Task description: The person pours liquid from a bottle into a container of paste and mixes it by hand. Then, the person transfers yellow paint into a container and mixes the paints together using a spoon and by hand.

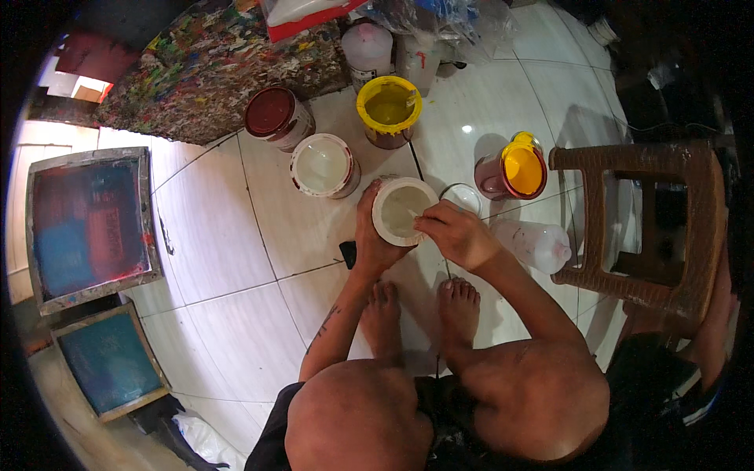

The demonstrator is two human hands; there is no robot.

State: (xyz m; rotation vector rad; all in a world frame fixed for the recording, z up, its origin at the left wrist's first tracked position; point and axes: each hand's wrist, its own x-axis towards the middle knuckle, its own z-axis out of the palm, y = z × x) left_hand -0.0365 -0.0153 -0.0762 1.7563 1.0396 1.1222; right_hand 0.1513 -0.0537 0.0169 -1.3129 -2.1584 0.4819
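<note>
My left hand (375, 245) is wrapped round the side of a round white tub (397, 239), which is tipped so that its mouth shows. Pale, whitish matter covers the inside of the tub. At the tub's right rim my right hand (463, 238) has its fingers pinched on a thin pale stick (415, 215) that reaches into the tub. Most of the stick is hidden by the fingers. Just beyond the tub are a white pail (343, 182) with pale contents and a yellow-rimmed pail (367, 115). A round pale lid (470, 198) lies right of the tub.
A dark red lidded can (271, 115) stands far left of the tub. To the right are a can of orange-yellow paint (524, 170), a translucent bottle (534, 245) on its side and a brown stool (697, 235). Framed screens (93, 228) lie at left; a paint-crusted block (228, 71) is behind.
</note>
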